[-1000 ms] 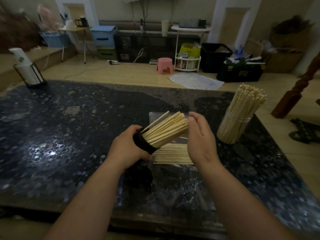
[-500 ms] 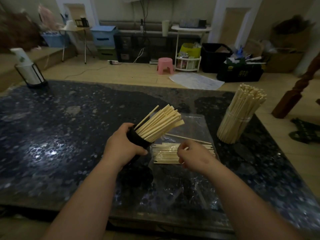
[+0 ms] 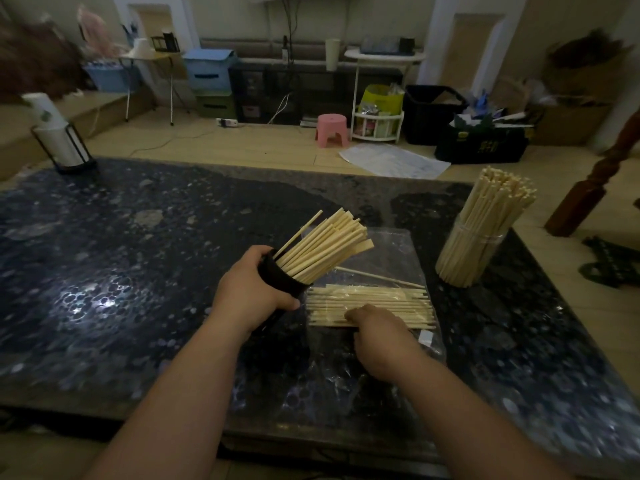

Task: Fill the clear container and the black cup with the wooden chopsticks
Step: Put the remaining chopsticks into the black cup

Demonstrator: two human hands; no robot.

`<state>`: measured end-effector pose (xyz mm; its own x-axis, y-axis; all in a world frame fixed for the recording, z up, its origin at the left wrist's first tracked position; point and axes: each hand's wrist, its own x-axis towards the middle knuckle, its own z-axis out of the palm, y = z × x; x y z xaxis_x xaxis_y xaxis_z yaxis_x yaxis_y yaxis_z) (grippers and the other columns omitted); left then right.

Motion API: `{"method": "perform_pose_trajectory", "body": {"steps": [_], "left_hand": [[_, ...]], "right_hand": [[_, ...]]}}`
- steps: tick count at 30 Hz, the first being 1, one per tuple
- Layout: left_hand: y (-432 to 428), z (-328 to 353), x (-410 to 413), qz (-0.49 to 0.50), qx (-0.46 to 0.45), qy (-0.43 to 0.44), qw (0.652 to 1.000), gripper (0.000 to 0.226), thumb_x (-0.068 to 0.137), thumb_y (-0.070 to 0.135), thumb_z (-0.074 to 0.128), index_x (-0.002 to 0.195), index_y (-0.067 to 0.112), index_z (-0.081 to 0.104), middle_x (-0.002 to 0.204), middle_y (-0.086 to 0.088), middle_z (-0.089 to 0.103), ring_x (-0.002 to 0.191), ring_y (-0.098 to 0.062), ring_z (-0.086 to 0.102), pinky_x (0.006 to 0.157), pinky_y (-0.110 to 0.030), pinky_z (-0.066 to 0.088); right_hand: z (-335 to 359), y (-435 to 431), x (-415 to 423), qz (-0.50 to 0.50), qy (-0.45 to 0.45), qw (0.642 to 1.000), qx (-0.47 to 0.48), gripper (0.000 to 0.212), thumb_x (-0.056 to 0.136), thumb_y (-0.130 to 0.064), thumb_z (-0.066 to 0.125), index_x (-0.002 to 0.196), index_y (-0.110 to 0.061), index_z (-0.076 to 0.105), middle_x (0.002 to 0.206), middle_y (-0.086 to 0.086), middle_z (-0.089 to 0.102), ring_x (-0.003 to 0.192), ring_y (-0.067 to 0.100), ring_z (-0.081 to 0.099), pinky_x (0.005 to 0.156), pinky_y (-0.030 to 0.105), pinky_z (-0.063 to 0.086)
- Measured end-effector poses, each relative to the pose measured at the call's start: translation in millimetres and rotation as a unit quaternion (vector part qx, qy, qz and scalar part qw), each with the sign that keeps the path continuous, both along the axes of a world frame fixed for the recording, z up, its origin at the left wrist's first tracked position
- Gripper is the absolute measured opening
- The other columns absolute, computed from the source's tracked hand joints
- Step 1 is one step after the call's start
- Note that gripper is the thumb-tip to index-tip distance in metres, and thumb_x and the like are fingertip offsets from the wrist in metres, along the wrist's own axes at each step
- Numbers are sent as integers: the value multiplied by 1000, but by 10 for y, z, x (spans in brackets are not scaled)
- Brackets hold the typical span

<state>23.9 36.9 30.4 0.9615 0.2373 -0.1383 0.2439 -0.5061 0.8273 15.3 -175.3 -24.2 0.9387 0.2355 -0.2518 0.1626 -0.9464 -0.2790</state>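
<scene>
Your left hand (image 3: 249, 292) wraps its fingers round the cup (image 3: 277, 277) and tips its mouth toward 2 o'clock, so the chopsticks (image 3: 325, 247) inside lean together and leave a gap for more. Your right hand (image 3: 381, 337) rests on the pile (image 3: 377, 301) lying on the bag (image 3: 391, 251) at the cup's 4 o'clock, fingers curled down; whether they pinch any is hidden. The container (image 3: 467, 258), at 2 o'clock on the surface (image 3: 138, 271), looks packed full.
</scene>
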Motion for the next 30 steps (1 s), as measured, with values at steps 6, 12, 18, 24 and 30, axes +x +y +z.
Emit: {"method": "perform_pose_trajectory", "body": {"steps": [6, 12, 18, 24, 30], "left_hand": [[-6, 0, -8, -5, 0, -3, 1000, 85, 52, 11, 95, 121, 41, 54, 114, 11, 62, 111, -18, 57, 98, -44, 50], [-9, -11, -9, -9, -1, -2, 1000, 88, 53, 10, 95, 127, 36, 55, 115, 10, 62, 110, -17, 57, 95, -38, 49], [-16, -3, -1, -5, -8, -5, 1000, 88, 52, 11, 95, 125, 38, 55, 112, 13, 62, 108, -17, 57, 94, -39, 50], [-23, -1, -3, -7, -19, -6, 1000, 88, 52, 9, 94, 126, 38, 55, 112, 12, 62, 107, -16, 57, 89, -37, 50], [-28, 6, -2, -8, -24, -4, 1000, 83, 53, 8, 94, 116, 43, 53, 107, 17, 59, 108, -17, 57, 93, -39, 51]], "right_hand": [[-160, -11, -23, 28, -88, 994, -62, 35, 95, -18, 51, 129, -23, 57, 128, 2, 51, 115, 27, 47, 94, 38, 37], [-219, -2, -10, 29, -116, 991, -57, 32, 96, -26, 56, 128, -24, 56, 127, 1, 49, 114, 26, 45, 91, 36, 36], [-227, 27, -15, 20, -122, 992, -36, 30, 99, -27, 49, 128, -23, 55, 129, 1, 49, 115, 25, 44, 93, 37, 35], [-253, 34, 8, 17, -127, 991, -31, 32, 98, -23, 50, 130, -24, 52, 129, 0, 51, 115, 25, 45, 92, 37, 36], [-257, 41, 15, 17, -140, 990, -28, 24, 98, -28, 50, 119, -25, 61, 120, -1, 56, 109, 26, 49, 87, 36, 38]]}}
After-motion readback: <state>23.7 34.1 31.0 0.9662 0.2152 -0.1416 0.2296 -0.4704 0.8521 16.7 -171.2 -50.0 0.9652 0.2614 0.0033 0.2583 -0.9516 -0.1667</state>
